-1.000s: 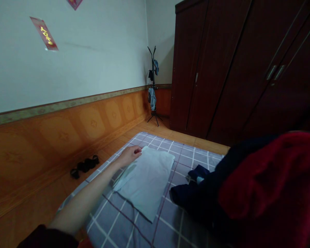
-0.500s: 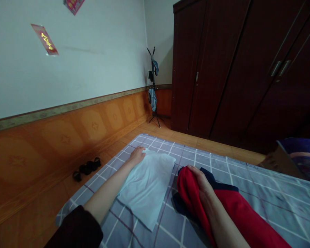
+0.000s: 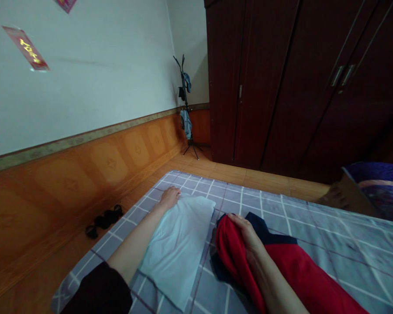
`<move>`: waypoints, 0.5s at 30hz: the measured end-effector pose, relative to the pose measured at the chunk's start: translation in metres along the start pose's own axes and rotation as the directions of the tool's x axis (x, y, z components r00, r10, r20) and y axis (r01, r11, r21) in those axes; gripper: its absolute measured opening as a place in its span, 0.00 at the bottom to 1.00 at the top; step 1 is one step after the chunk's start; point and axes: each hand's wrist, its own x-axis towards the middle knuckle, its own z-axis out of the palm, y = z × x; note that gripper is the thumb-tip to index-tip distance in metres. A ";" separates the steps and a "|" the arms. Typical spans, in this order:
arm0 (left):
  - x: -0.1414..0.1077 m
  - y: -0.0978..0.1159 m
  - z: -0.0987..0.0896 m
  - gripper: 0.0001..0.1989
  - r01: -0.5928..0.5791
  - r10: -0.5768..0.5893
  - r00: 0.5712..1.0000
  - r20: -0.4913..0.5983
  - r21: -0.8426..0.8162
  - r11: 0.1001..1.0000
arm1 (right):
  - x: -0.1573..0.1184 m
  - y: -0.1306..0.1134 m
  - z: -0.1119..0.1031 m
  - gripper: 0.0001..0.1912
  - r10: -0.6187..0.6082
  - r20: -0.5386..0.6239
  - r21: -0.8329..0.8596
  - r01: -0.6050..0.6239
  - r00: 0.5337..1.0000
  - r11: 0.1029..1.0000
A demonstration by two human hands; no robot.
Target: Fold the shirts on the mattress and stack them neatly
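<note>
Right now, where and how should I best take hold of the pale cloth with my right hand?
Probably pinch the pale cloth at its far right corner, bringing your right hand in from the right. The cloth lies flat, that corner is uncovered, and your left hand is at the far left one.

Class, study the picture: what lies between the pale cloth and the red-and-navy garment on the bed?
Only a narrow strip of checked bedsheet lies between the pale cloth and the red-and-navy garment, as the head view shows.
</note>
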 end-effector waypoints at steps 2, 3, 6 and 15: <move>-0.002 0.000 0.001 0.16 -0.004 0.004 0.999 -0.035 -0.015 1.000 | 0.000 -0.001 0.003 0.07 0.007 -0.006 0.013 -0.007 1.000 1.000; -0.004 0.000 0.002 0.16 -0.007 0.006 0.999 -0.053 -0.025 1.000 | 0.000 -0.001 0.004 0.07 0.009 -0.008 0.016 -0.009 1.000 1.000; -0.008 0.000 0.000 0.15 -0.011 0.005 0.994 -0.110 -0.059 0.998 | -0.001 -0.002 0.006 0.06 0.009 0.004 0.016 -0.009 1.000 1.000; -0.021 0.005 -0.013 0.08 -0.053 0.027 0.979 -0.204 -0.122 0.991 | 0.002 0.000 0.004 0.07 -0.010 0.008 -0.014 0.011 1.000 1.000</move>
